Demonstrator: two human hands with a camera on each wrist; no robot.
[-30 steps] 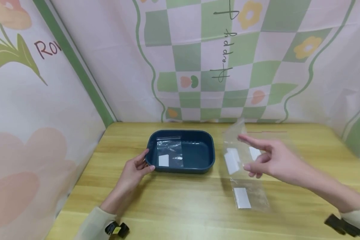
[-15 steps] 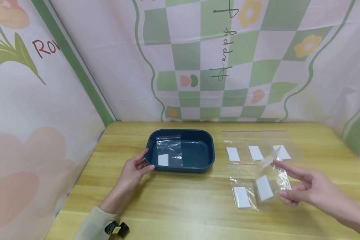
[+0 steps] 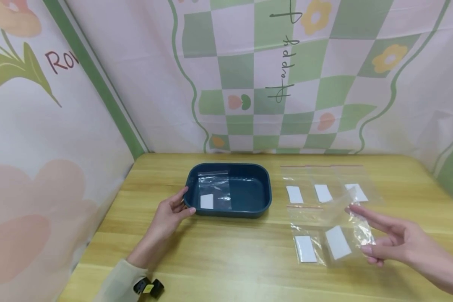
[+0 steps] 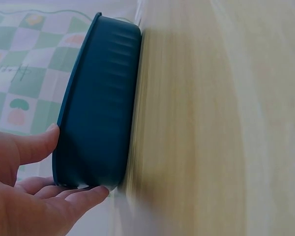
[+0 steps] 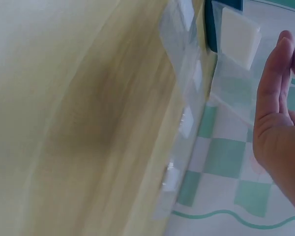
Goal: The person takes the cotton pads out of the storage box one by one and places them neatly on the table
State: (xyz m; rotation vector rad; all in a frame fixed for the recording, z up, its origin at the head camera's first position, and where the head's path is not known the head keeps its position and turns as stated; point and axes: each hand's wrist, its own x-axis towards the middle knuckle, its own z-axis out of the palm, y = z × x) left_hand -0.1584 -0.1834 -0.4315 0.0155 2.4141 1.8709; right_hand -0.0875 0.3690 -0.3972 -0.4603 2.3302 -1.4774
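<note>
My left hand grips the left front corner of a dark blue plastic tray. In the left wrist view its thumb touches the rim and its fingers lie along the end wall. Inside the tray, at the left, lies a clear zip-lock bag with a white piece in it. At the right, my right hand pinches another clear zip-lock bag, which hangs tilted over the table with a flat white block inside. The thumb is below and the index finger above at the bag's right edge.
Three similar zip-lock bags lie in a row at the back right of the wooden table. One more bag lies in front of them, beside the held one. A patterned curtain hangs behind the table.
My right hand has moved right and toward me with the zip-lock bag, from over the back-left bag to beside the front one. My left hand and the tray stay in place.
</note>
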